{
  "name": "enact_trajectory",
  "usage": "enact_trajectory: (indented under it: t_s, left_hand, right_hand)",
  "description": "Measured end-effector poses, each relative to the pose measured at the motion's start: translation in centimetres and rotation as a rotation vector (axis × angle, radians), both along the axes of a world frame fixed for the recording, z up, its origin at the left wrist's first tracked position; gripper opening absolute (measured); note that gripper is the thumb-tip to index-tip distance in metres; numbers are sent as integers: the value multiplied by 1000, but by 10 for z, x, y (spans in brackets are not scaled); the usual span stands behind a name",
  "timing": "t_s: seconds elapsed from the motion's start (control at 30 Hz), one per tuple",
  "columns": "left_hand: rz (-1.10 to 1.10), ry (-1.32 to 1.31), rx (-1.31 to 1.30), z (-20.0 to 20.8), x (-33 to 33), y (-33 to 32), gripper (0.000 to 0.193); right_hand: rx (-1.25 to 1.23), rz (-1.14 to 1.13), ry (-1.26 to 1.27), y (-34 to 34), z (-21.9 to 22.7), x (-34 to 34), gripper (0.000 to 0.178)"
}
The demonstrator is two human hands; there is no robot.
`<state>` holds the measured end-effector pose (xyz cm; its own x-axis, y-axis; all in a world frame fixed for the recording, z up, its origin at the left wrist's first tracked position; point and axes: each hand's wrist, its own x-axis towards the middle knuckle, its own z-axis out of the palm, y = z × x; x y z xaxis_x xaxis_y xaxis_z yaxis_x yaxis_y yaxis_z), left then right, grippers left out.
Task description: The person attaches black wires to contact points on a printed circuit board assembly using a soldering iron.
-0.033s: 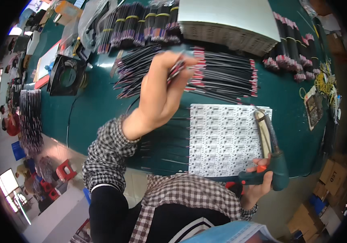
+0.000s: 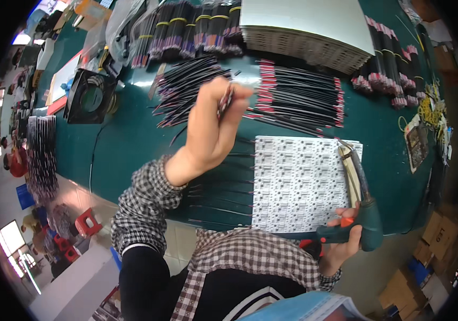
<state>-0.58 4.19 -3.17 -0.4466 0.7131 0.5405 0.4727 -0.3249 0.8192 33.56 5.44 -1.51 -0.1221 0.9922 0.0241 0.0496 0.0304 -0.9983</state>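
Note:
My left hand is raised over the table, its fingers closed in a pinch on a few short wires with red and dark ends. Behind it lies a loose pile of black wires with purplish tips. In my right hand is a green soldering gun with an orange trigger, its tip pointing away from me. The gun's nose lies over the right side of a white circuit board panel. Several thin dark wires stick out from the panel's left edge.
Beyond the panel, black wires with red ends lie in a row. A tall stack of white panels stands behind them, with banded wire bundles to its left and more bundles to its right. A black fan sits at left.
My left hand has come slightly down and nearer to me, with the wires still pinched. The right hand and soldering gun stay in about the same place.

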Motion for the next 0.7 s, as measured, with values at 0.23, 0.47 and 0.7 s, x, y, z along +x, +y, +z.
enact_trajectory:
  t_s: [0.23,0.47,0.7]
  left_hand:
    - [94,-335,-28,-4,-2,-5,23]
    - [-420,-893,-756,3,7,-8,19]
    - [-306,-629,-735,-30,18,-21,20]
  right_hand:
    - [9,127,-40,9,5,-1,62]
    - [25,176,-73,8,14,-5,62]
    - [-67,210,-93,-2,17,-17,61]
